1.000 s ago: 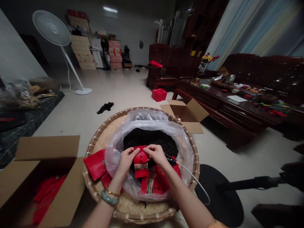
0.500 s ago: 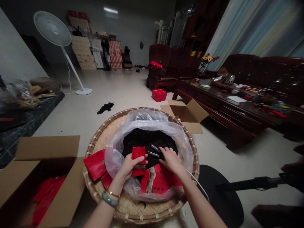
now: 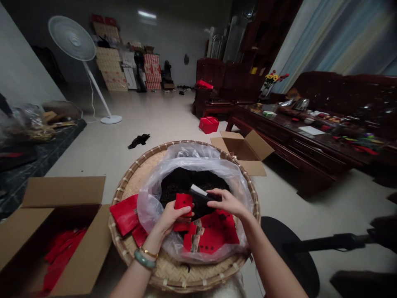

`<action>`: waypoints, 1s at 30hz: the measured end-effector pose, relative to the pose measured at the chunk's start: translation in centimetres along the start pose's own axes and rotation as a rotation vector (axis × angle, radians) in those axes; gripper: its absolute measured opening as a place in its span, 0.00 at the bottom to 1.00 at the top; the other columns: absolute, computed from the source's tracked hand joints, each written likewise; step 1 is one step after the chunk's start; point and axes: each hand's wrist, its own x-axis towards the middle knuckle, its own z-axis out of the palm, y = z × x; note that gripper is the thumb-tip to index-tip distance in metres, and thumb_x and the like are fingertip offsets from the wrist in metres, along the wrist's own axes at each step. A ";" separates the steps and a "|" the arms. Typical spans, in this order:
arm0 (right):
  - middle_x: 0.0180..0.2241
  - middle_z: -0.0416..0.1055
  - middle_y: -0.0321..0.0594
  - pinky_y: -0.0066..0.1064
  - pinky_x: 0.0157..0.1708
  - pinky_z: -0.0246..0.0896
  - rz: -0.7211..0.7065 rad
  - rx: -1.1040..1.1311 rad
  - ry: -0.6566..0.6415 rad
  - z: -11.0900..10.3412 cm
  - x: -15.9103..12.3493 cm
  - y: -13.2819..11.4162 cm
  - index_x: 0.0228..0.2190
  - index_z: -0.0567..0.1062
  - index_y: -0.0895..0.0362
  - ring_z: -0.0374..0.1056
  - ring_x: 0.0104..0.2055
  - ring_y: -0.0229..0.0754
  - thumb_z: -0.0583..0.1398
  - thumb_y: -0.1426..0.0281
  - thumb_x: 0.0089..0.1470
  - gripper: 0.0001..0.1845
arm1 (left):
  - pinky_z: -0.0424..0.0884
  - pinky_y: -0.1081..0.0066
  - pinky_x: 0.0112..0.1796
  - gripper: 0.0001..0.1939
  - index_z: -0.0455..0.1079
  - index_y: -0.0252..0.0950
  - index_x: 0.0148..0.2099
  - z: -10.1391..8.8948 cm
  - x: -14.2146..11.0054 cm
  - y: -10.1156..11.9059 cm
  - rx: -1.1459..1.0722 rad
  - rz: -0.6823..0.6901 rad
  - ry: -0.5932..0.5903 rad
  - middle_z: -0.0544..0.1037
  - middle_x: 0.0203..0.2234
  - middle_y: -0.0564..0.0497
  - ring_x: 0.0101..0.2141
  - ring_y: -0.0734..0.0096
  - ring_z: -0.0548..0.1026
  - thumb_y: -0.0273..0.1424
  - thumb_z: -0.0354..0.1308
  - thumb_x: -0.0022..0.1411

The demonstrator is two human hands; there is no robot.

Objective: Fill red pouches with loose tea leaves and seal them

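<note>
My left hand [image 3: 172, 217] grips a small red paper packet [image 3: 182, 205] upright above the bamboo tray. My right hand [image 3: 225, 203] pinches a black sachet [image 3: 201, 200] with a pale top edge, close to the red packet and apparently not touching it. Below both hands lies a heap of dark loose leaves [image 3: 181, 184], possibly tea, inside a clear plastic bag [image 3: 192, 164]. Several flat red packets [image 3: 214, 234] lie on the bag's near side, and another red packet [image 3: 125, 214] rests on the round woven bamboo tray [image 3: 182, 279].
An open cardboard box [image 3: 58, 194] holding red packets stands at the left. Another open carton [image 3: 245, 149] sits beyond the tray. Further off are a red box [image 3: 209, 124], a dark cloth [image 3: 138, 141], a white fan [image 3: 72, 39] and a long wooden table [image 3: 288, 136].
My right hand has lifted a black sachet from the dark heap and moved it toward the red packet. My left hand still holds that packet, with little shift.
</note>
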 end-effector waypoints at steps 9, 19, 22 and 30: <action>0.36 0.77 0.40 0.33 0.37 0.61 -0.128 -0.110 -0.109 2.0 1.3 -3.7 0.40 0.78 0.53 0.71 0.37 0.47 0.62 0.65 0.45 0.17 | 0.76 0.67 0.28 0.21 0.73 0.29 0.37 0.1 0.1 -0.4 0.077 0.034 -0.008 0.79 0.26 0.46 0.27 0.63 0.78 0.31 0.70 0.39; 0.36 0.77 0.40 0.33 0.37 0.61 -0.116 -0.161 -0.089 2.2 1.5 -3.5 0.39 0.78 0.54 0.71 0.37 0.48 0.61 0.66 0.47 0.16 | 0.76 0.69 0.24 0.29 0.67 0.33 0.49 -0.1 0.2 -0.4 -0.004 0.058 -0.028 0.78 0.36 0.44 0.28 0.65 0.78 0.37 0.67 0.45; 0.37 0.77 0.39 0.34 0.39 0.61 -0.093 -0.096 -0.096 2.2 2.2 -3.1 0.40 0.78 0.53 0.71 0.39 0.49 0.61 0.65 0.47 0.16 | 0.76 0.69 0.29 0.26 0.66 0.35 0.52 0.0 0.8 0.4 -0.132 0.118 -0.011 0.77 0.42 0.43 0.34 0.64 0.78 0.43 0.60 0.53; 0.38 0.77 0.38 0.32 0.39 0.61 -0.009 -0.084 -0.079 2.0 4.6 -2.5 0.40 0.78 0.56 0.70 0.40 0.49 0.61 0.64 0.45 0.19 | 0.74 0.70 0.32 0.17 0.72 0.29 0.42 0.0 3.0 2.7 -0.277 0.076 -0.007 0.80 0.32 0.43 0.31 0.64 0.79 0.37 0.61 0.54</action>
